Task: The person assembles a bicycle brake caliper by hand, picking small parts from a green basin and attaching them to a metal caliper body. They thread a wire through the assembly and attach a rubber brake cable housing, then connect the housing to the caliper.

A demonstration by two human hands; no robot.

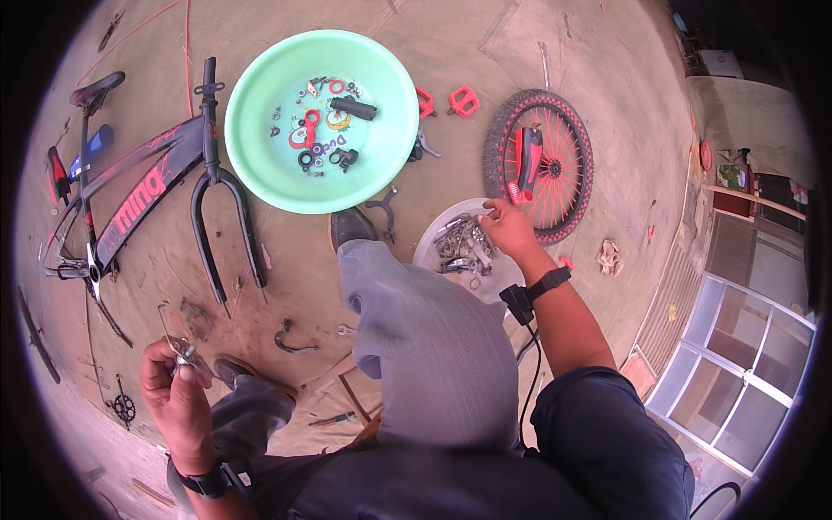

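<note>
My left hand (178,394) is raised at the lower left, its thumb and fingers closed on a small shiny metal part (184,351). A thin wire or rod sticks up near that part; its exact kind is hard to make out. To the right, my right hand (510,228) reaches over the rim of a whitish round tray (426,251), with thumb and forefinger apart and nothing visible between them. Loose metal bicycle parts (464,243) lie heaped in the tray, right beside the fingertips.
A green basin (247,165) holding small parts stands ahead. On its left lies a dark bicycle frame (143,204) with a fork (204,208). A spoked wheel (568,195), red pedals (464,101) and a curved brake arm (290,338) also lie on the floor.
</note>
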